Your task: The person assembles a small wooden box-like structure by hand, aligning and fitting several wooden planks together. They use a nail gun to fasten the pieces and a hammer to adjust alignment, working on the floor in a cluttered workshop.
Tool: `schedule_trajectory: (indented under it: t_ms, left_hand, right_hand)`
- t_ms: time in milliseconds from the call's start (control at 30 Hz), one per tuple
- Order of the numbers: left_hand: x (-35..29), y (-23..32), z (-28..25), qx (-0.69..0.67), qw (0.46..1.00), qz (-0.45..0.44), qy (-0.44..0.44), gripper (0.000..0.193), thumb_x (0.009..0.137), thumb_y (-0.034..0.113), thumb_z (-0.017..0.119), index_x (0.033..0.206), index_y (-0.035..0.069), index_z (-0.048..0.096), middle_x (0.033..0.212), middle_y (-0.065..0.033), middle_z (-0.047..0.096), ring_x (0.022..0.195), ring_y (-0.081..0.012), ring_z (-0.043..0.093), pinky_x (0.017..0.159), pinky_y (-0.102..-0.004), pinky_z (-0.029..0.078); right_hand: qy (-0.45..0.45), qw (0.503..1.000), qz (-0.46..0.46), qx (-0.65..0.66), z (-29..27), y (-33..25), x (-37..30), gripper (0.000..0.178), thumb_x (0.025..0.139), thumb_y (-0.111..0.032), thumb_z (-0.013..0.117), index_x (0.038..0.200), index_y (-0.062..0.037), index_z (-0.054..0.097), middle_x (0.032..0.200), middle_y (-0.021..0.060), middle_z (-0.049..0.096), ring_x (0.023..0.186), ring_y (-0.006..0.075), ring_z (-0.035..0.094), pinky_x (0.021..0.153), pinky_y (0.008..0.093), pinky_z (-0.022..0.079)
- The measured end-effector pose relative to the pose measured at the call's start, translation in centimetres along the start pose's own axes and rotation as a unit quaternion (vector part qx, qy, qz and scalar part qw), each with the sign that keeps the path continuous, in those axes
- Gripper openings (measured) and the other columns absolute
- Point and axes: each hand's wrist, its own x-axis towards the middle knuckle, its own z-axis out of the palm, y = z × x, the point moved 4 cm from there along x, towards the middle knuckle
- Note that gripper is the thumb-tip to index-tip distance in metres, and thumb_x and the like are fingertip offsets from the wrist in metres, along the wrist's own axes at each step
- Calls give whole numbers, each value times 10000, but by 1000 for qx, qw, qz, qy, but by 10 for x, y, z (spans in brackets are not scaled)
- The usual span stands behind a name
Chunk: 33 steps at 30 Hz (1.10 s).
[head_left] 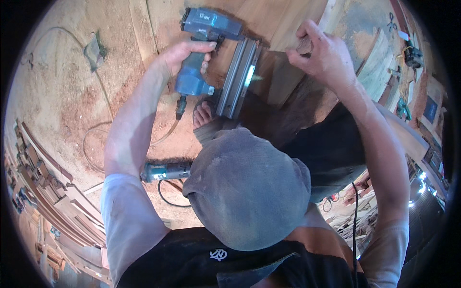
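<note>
Here, one grey cap (247,187) is nearest. Ahead of it, the left hand (187,55) closes around the grip of one blue nail gun (209,26); one right hand (329,60) curls its fingers to the right of the gun, and whether they pinch anything I cannot tell. Lower down are one bare foot (203,114), one power tool (168,171) and one pair of scissors (392,21).

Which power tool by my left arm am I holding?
The blue pneumatic nailer, gripped in your left hand; the teal power tool lies lower in view, unheld.
</note>
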Motion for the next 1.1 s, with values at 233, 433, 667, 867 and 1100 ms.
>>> schedule_trajectory:
  t_ms: [233, 433, 667, 867, 1100]
  left_hand:
    - [-49, -37, -16, -16, 994, 66, 91, 315, 928, 227, 789, 1137, 55, 627, 785, -26, 649, 638, -143, 641, 573, -297, 562]
    - [-59, -65, -31, -16, 990, 77, 114, 306, 921, 209, 790, 1125, 30, 651, 812, -68, 674, 662, -170, 666, 591, -303, 564]
    - [-98, 17, 47, 567, 715, 140, 384, 337, 928, 292, 777, 1120, 15, 757, 1030, -160, 783, 893, -226, 760, 788, -311, 579]
    - [-13, 31, 162, 488, 669, 531, 179, 196, 897, 178, 764, 1060, 69, 753, 965, -159, 768, 876, -332, 747, 771, -409, 588]
    - [4, 26, 163, 501, 654, 546, 152, 221, 876, 176, 791, 1074, 83, 759, 944, -154, 755, 862, -344, 744, 736, -398, 588]
  right_hand:
    - [-58, 981, 66, 173, -17, 21, -31, 671, 921, -349, 769, 1494, -181, 464, 1035, 234, 733, 1027, 458, 701, 899, 481, 563]
    - [-19, 988, 4, 152, -10, 19, -29, 599, 934, -327, 764, 1433, -151, 484, 1052, 184, 752, 1033, 419, 722, 905, 473, 574]
    - [70, 989, 117, 65, -12, 9, -41, 539, 913, -524, 739, 1200, -89, 604, 948, 156, 749, 905, 401, 730, 784, 491, 572]
    - [49, 995, 87, -19, -2, 4, -40, 596, 908, -617, 701, 1047, -39, 659, 901, 180, 747, 909, 389, 728, 789, 492, 548]
    - [78, 993, 72, -53, 6, 2, -41, 599, 932, -632, 660, 1031, -42, 651, 810, 169, 735, 815, 388, 734, 731, 501, 543]
